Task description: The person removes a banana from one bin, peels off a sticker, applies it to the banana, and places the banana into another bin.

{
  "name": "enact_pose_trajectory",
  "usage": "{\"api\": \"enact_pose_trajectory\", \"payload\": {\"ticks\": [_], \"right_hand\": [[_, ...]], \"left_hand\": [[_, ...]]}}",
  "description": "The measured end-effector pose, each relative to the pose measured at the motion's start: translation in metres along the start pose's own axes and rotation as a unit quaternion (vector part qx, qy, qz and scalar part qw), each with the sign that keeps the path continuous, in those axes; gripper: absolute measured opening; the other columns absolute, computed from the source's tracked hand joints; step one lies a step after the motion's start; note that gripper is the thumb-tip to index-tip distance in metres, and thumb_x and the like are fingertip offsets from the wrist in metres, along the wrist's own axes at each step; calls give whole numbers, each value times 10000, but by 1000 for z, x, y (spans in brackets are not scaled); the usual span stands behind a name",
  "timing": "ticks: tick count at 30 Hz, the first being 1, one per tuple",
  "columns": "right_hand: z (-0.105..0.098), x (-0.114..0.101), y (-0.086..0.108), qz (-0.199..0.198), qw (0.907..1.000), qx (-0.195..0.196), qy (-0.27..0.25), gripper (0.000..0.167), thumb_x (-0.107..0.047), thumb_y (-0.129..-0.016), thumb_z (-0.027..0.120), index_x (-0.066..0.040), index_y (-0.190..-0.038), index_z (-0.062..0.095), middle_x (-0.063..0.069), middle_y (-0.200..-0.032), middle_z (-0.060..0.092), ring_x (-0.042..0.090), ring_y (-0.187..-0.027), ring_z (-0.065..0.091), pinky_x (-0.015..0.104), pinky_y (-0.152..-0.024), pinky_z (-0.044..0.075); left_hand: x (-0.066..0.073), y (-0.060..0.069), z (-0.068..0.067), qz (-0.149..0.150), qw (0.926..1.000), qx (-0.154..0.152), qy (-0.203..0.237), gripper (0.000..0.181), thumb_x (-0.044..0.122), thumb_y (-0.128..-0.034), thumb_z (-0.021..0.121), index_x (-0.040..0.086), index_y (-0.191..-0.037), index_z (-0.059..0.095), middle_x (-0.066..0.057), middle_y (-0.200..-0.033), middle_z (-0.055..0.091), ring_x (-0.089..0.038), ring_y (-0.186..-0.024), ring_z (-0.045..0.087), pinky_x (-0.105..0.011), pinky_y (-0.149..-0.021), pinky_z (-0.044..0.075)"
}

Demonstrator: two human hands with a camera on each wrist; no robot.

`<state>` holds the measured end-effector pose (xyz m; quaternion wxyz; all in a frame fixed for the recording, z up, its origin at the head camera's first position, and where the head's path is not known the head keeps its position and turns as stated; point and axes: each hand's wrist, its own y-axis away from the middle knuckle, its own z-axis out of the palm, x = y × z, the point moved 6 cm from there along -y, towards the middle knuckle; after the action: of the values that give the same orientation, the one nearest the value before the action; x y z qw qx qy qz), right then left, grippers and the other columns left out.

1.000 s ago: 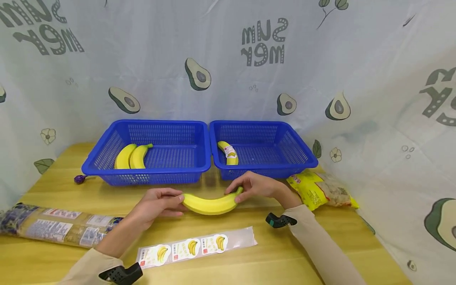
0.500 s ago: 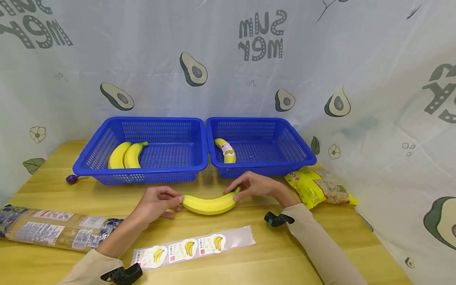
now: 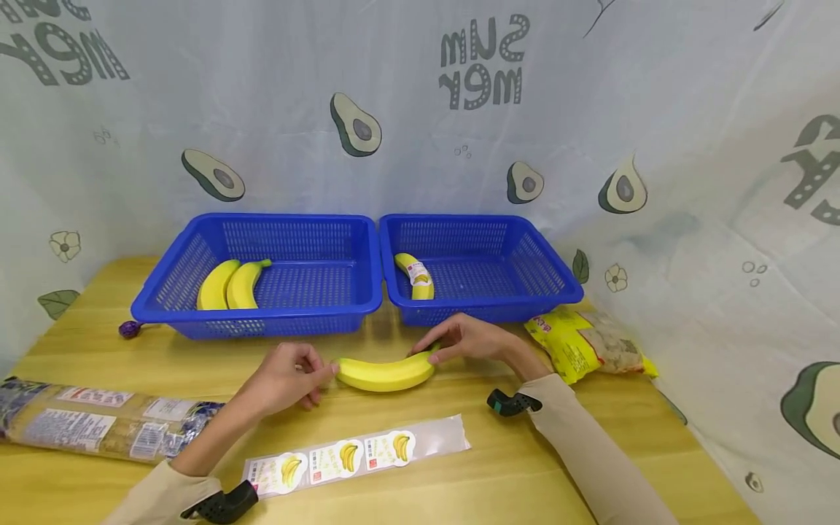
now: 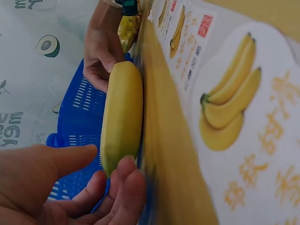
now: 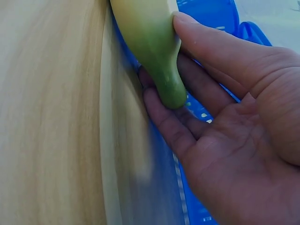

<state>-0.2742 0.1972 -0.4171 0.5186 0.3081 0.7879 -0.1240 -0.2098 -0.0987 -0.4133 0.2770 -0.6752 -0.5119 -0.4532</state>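
Note:
A yellow banana [image 3: 386, 375] lies crosswise low over the wooden table, in front of the baskets. My right hand [image 3: 471, 340] pinches its green stem end; in the right wrist view the thumb [image 5: 187, 23] presses one side and fingers are behind the stem. At the other end my left hand [image 3: 285, 379] is loose, its thumb tip at or very near the banana's tip and the fingers bent beneath, not gripping. Below lies a clear strip [image 3: 438, 439] with three banana stickers [image 3: 348, 458]. The left wrist view shows those stickers [image 4: 229, 98] close up.
A blue basket [image 3: 282, 316] on the left holds two bananas [image 3: 244, 284]. The right blue basket [image 3: 488, 300] holds one banana [image 3: 423, 290] bearing a sticker. A long packet [image 3: 105, 419] lies at left, a yellow bag [image 3: 587, 343] at right, a purple ball [image 3: 129, 329] at far left.
My left fingers have drawn back and down from the banana's end. The right hand keeps its hold on the stem. The head view has shifted slightly.

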Motion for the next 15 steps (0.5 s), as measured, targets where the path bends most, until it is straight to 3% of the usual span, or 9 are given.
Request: {"api": "enact_pose_trajectory", "payload": {"ticks": [6,9,11,15], "right_hand": [[0,-1,-1,-85,9998,-27,-157,340,-18,-1000,757,33,-1335,727,167,-1360,729,260,-1256,695,342,-1038,598],[-1,-1,-1,-174,9995,-50,-261,364,18,-967,782,76,-1320,715,208,-1346,725,233,-1217,704,340,-1033,600],[-1,-1,0,-194,9994,-16,-290,382,41,-939,801,94,-1307,711,225,-1334,725,221,-1194,704,335,-1025,601],[-1,0,1,-215,9991,66,-352,402,53,-911,824,104,-1293,711,236,-1329,724,225,-1222,695,343,-1067,578]], "left_hand": [[13,8,12,464,9914,-1204,-222,205,181,-988,811,9,-893,752,-80,-756,718,-227,-635,704,-362,-556,631],[16,13,24,681,9843,-1580,-385,172,188,-940,861,45,-915,768,-32,-767,703,-190,-659,674,-306,-567,596],[18,17,32,725,9818,-1658,-581,196,200,-890,907,68,-927,766,-5,-790,680,-172,-696,645,-276,-594,568],[20,24,41,487,9817,-1331,-1273,348,244,-752,1011,129,-929,734,13,-820,623,-171,-758,569,-282,-650,500]]}}
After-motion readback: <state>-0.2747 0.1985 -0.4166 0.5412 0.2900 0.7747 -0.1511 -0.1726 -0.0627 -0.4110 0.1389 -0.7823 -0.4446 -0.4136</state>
